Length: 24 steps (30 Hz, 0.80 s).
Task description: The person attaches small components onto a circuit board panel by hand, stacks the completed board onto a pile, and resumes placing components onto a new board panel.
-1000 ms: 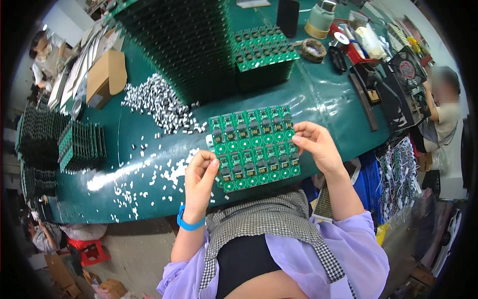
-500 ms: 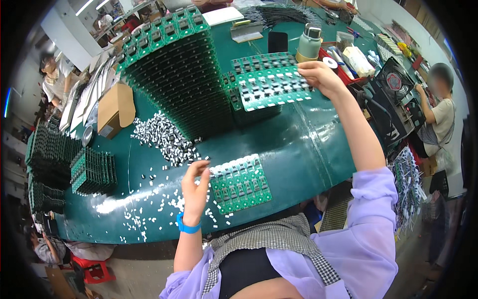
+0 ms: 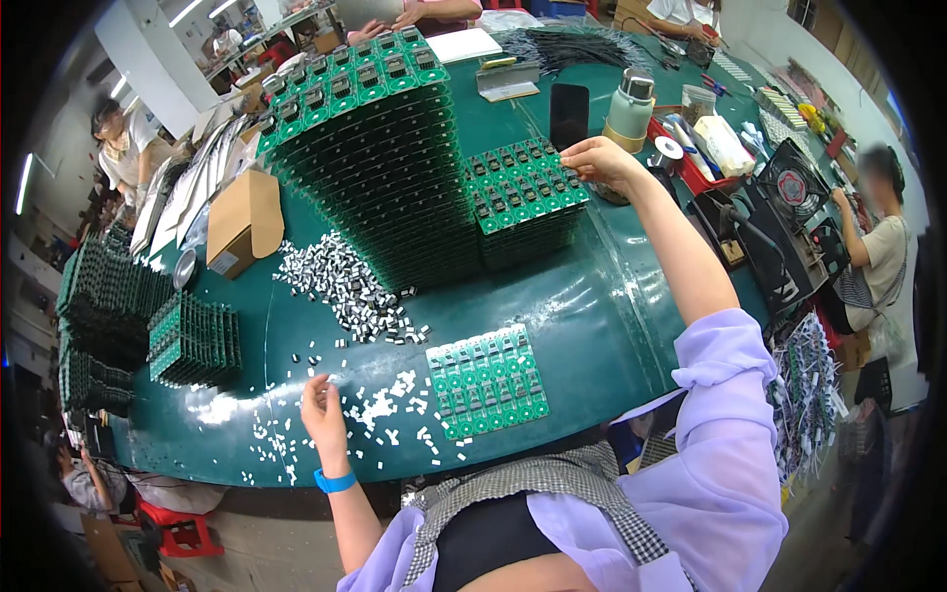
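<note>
My right hand (image 3: 604, 166) pinches the right edge of a green circuit board panel (image 3: 523, 187), which lies flat on top of a short stack. Close to the table's front, my left hand (image 3: 324, 409) is closed, thumb and fingers together; whatever it may hold is too small to make out. It is just above scattered small white pieces (image 3: 387, 401). A single panel (image 3: 486, 383) lies flat on the table between my arms, with dark parts in rows. Behind my left hand is a heap of small black-and-white components (image 3: 345, 286).
A tall stack of panels (image 3: 385, 168) rises beside the short one. Smaller board stacks (image 3: 194, 342) stand at the left, near an open cardboard box (image 3: 242, 222). Beyond my right hand are a bottle (image 3: 629, 107), a phone (image 3: 569, 115) and a red tray (image 3: 681, 168). Other people sit around.
The panel in my right hand has gone from tilted in the air to flat on the short stack. My left hand has moved left, away from the single panel.
</note>
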Tool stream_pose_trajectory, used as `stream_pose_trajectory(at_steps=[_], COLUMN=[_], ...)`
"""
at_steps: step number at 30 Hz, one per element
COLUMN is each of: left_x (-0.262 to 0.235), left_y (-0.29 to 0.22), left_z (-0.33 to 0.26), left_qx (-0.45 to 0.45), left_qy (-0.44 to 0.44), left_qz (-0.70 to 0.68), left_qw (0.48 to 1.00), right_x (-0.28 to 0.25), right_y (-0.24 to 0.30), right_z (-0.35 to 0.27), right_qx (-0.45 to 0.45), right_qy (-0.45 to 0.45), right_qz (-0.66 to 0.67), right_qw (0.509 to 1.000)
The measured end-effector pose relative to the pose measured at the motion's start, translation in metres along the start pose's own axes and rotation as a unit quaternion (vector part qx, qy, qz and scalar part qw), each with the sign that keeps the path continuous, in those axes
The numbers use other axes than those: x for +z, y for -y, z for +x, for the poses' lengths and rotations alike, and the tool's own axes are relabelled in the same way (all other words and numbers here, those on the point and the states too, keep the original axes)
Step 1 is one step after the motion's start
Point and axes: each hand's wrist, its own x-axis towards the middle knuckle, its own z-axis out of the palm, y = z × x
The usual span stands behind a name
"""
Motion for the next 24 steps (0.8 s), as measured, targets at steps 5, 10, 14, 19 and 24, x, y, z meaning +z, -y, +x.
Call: stream_pose_trajectory(at_steps=[5, 10, 14, 19, 24], left_x=[0.034, 0.057, 0.075, 0.141, 0.195], left_y=[-0.044, -0.048, -0.075, -0.130, -0.159], left_z=[-0.012, 0.015, 0.014, 0.024, 0.043], left_qx=[0.143, 0.225, 0.275, 0.246, 0.069], left_qy=[0.125, 0.083, 0.156, 0.246, 0.270], left_qz=[0.114, 0.156, 0.111, -0.008, -0.199], left_qw=[0.975, 0.958, 0.942, 0.938, 0.939], right_x=[-0.001, 0.005, 0.023, 0.022, 0.021], right_y=[-0.004, -0.009, -0.001, 0.006, 0.000], right_z=[-0.010, -0.012, -0.037, -0.032, -0.006], right_qx=[-0.013, -0.047, -0.243, -0.226, -0.030], right_qy=[-0.032, -0.055, -0.226, -0.280, -0.163], right_qz=[-0.042, -0.031, -0.287, -0.318, -0.136], right_qw=[0.999, 0.997, 0.899, 0.877, 0.977])
